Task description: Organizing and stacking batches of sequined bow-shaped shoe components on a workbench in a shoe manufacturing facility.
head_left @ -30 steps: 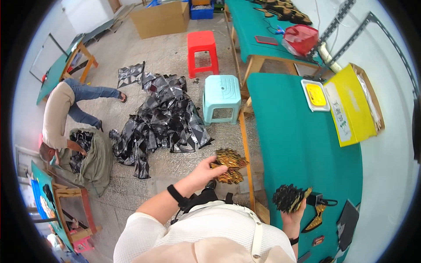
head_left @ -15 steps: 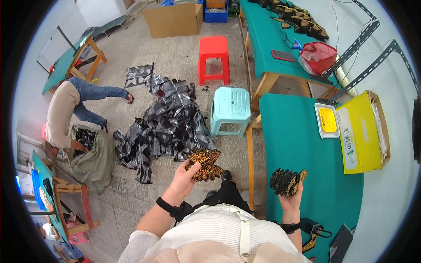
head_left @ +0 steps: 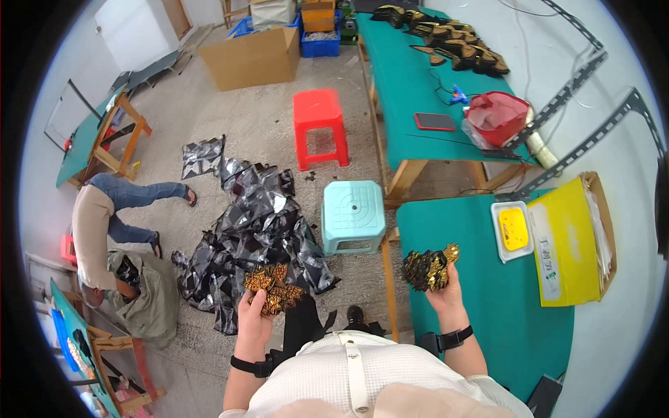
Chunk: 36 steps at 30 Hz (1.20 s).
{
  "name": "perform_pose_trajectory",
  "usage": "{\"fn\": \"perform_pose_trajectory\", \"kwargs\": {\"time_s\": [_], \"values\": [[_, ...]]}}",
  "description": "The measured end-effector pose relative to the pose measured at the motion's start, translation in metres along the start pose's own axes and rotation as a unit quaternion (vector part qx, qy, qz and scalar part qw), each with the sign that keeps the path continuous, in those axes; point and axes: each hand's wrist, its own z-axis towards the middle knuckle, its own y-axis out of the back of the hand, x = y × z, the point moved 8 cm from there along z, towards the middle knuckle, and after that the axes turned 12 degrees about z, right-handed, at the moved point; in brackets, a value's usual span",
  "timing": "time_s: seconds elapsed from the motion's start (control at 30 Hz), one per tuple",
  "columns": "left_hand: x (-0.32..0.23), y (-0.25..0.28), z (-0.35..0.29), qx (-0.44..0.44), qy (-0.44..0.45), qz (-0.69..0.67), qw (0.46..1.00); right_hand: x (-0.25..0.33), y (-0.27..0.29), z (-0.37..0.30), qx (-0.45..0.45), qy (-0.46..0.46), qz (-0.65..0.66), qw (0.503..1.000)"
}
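In my left hand (head_left: 255,319) is a bunch of orange-and-black patterned pieces (head_left: 276,290) with pointed, jagged edges. The thumb presses on their near side, and they hang in the air in front of the dark heap on the floor. My right hand (head_left: 447,294) grips a stack of black-and-gold pieces (head_left: 428,269), shiny and frilled at the rim, above the left edge of the near green table (head_left: 481,327). Its fingers are partly hidden behind the stack. The exact kind of these pieces cannot be made out.
A heap of glossy black sheets (head_left: 258,223) covers the floor ahead. Beyond my hands stand a pale blue stool (head_left: 353,209) and a red stool (head_left: 319,111). At left a person (head_left: 94,223) bends over a sack (head_left: 150,306). A yellow box (head_left: 568,247) and white tray (head_left: 497,237) sit at right.
The view has tilted up and shifted. My left hand has moved left with its patterned pieces, and the right hand has carried its stack forward and left, turning it slightly.
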Motion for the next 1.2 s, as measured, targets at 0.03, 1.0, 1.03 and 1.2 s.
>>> {"fn": "perform_pose_trajectory", "kwargs": {"time_s": [0.03,1.0,1.03,1.2], "values": [[-0.006,0.007,0.010,-0.011,0.002,0.002,1.000,-0.005,-0.006,0.011,-0.003,-0.007,-0.001,1.000],[-0.228,-0.046,0.425,0.174,0.050,0.126,0.975,-0.096,-0.199,0.363,-0.071,0.169,0.062,0.981],[-0.229,-0.064,0.439,0.187,0.050,0.136,0.972,-0.083,-0.192,0.380,-0.063,0.178,0.071,0.980],[-0.209,-0.152,0.555,0.216,0.075,0.184,0.956,-0.020,-0.151,0.495,-0.068,0.228,0.085,0.968]]}}
